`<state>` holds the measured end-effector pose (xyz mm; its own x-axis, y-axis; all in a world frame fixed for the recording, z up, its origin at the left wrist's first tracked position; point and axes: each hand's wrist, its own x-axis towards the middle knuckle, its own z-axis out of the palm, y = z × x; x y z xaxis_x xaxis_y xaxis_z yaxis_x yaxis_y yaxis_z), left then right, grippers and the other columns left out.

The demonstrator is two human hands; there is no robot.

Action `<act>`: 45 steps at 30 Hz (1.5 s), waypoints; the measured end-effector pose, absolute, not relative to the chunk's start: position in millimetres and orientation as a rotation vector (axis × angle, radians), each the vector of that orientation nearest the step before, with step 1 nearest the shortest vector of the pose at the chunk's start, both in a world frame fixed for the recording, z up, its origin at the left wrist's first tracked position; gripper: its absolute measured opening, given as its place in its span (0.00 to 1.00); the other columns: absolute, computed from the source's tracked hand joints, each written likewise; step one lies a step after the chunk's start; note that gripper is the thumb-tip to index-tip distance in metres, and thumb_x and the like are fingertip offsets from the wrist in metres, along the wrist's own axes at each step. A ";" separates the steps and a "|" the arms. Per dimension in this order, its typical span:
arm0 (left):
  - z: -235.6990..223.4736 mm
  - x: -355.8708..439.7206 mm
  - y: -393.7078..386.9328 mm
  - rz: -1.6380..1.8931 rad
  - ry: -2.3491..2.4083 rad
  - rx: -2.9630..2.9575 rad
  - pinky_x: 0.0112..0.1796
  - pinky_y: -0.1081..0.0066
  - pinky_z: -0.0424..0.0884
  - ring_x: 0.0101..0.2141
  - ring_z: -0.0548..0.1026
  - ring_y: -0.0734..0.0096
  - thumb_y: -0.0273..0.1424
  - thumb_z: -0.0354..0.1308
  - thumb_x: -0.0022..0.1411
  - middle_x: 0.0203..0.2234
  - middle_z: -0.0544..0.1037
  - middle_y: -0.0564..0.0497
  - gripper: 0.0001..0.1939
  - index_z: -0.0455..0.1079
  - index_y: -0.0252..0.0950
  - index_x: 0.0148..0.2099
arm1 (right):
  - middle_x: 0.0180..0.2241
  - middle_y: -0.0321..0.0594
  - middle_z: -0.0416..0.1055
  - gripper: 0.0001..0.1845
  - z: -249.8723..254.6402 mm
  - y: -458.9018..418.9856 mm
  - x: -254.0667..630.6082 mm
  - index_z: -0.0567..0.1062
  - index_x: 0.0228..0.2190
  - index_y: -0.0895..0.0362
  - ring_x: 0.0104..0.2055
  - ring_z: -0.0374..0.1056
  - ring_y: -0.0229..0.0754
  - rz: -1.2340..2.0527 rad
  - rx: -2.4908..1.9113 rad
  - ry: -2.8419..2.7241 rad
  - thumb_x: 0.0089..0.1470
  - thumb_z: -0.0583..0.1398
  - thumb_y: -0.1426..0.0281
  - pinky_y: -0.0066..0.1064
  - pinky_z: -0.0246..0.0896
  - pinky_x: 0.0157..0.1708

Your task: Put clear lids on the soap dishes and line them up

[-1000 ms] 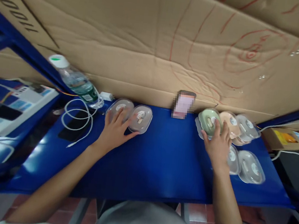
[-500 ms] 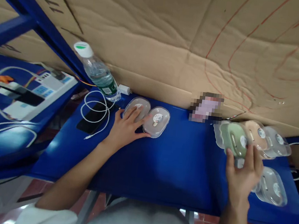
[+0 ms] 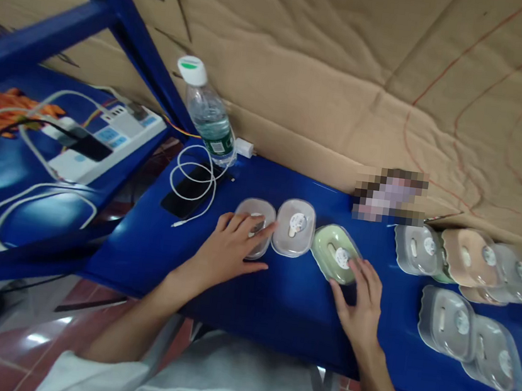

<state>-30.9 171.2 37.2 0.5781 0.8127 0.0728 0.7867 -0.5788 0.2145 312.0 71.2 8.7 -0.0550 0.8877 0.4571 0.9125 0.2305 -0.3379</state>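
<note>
My right hand (image 3: 358, 299) has thumb and fingers around the near right edge of a green lidded box (image 3: 333, 250) with a round white label. To its left, a pale clear-lidded box (image 3: 292, 234) lies flat on the blue table. My left hand (image 3: 233, 246) rests with fingers spread over another pale lidded box (image 3: 263, 212), partly covering it. These three boxes form a row, the green one slightly turned.
Several lidded boxes stand at the right, among them an orange one (image 3: 467, 256) and clear ones (image 3: 449, 323). At the left are a water bottle (image 3: 210, 119), a phone (image 3: 179, 197) with a white cable, and a power strip (image 3: 110, 145). Cardboard (image 3: 303, 86) lines the back.
My right hand has brought the green box leftward from the group at the right to beside the two pale boxes. The left hand stays at the leftmost box. The view has shifted.
</note>
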 end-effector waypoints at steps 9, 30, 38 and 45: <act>37.1 -30.7 194.2 0.338 1.176 2.741 0.71 0.24 0.36 0.78 0.45 0.28 0.57 0.73 0.59 0.80 0.46 0.36 0.57 0.51 0.51 0.81 | 0.73 0.60 0.55 0.41 32.4 125.3 291.2 0.58 0.72 0.52 0.77 0.51 0.68 0.007 -1.685 -2.267 0.69 0.61 0.47 0.66 0.57 0.70; 23.0 -29.2 183.8 0.609 1.190 2.732 0.69 0.25 0.51 0.72 0.64 0.41 0.52 0.54 0.77 0.74 0.66 0.44 0.29 0.65 0.54 0.74 | 0.72 0.51 0.63 0.30 26.7 136.2 254.0 0.61 0.74 0.42 0.75 0.54 0.70 -0.347 -1.773 -2.426 0.76 0.52 0.63 0.68 0.65 0.62; 60.9 -48.2 211.6 0.743 1.093 2.348 0.69 0.43 0.64 0.71 0.68 0.49 0.50 0.54 0.78 0.72 0.70 0.43 0.23 0.77 0.46 0.64 | 0.71 0.53 0.65 0.31 29.4 125.3 257.1 0.61 0.74 0.43 0.75 0.55 0.74 -0.234 -1.701 -2.423 0.75 0.53 0.56 0.79 0.58 0.63; 49.1 -45.3 249.8 0.886 1.032 2.231 0.66 0.53 0.70 0.67 0.74 0.56 0.48 0.53 0.79 0.66 0.76 0.41 0.22 0.78 0.41 0.62 | 0.75 0.60 0.58 0.42 45.3 156.7 239.5 0.56 0.76 0.52 0.76 0.53 0.75 -0.235 -1.487 -2.570 0.71 0.57 0.47 0.81 0.45 0.69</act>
